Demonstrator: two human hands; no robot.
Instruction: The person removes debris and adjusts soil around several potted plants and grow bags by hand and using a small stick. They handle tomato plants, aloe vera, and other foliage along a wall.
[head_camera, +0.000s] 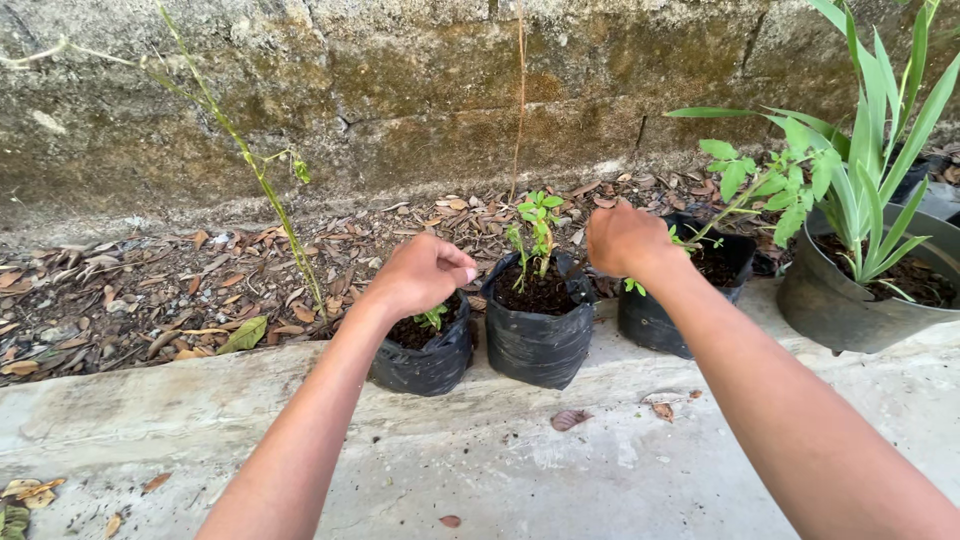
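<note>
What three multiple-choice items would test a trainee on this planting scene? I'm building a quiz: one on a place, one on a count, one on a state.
1. Where is the middle bag?
A. Between the two hands
B. Left of both hands
C. On the leaf litter

2. How many black grow bags stand in the row?
A. One
B. Three
C. Five

3. How are the hands?
A. Flat, palms up
B. Curled at the middle bag's rim
C. Resting on the concrete

Answers:
1 A, since the left hand and right hand flank it.
2 B, with the left bag and right bag.
3 B, fingers bent at its top edge; the grip itself is hidden.
</note>
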